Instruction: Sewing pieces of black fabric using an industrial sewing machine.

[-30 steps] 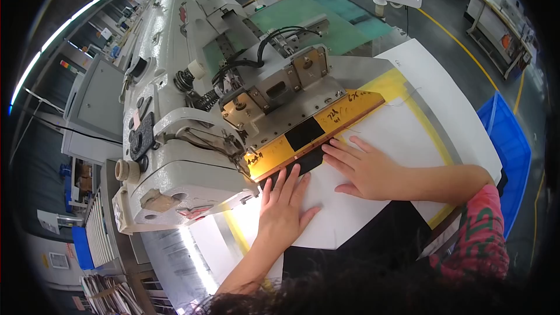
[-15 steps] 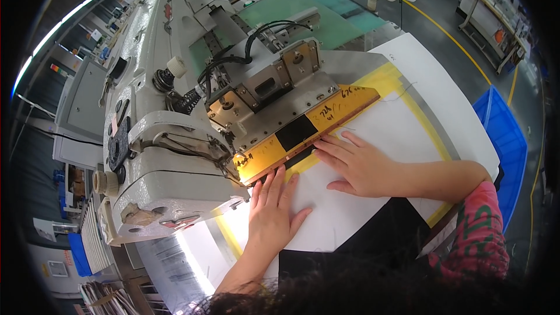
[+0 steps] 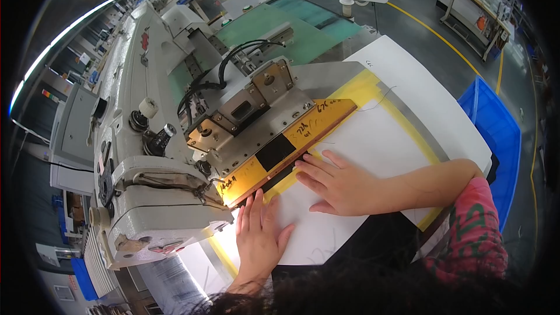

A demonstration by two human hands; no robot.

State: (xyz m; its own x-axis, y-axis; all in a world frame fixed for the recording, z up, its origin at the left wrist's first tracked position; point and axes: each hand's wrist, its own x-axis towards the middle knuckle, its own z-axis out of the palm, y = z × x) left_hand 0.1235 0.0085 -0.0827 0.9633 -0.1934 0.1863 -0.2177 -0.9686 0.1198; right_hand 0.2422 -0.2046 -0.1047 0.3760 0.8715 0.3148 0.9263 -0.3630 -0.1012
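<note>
Your left hand (image 3: pixel 256 245) and right hand (image 3: pixel 345 189) lie flat and spread, gripping nothing, touching near the black strip (image 3: pixel 280 178) along the near edge of the yellow plate (image 3: pixel 243 176), apparently steadying the white sheet (image 3: pixel 382 143).

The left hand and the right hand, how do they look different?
The left hand points its fingers away from the person, while the right hand points its fingers mostly leftward. The left hand is close to the pale machine head; the right hand is farther from it. Both are palm down with fingers stretched out, over the white sheet, near the yellow plate.
</note>
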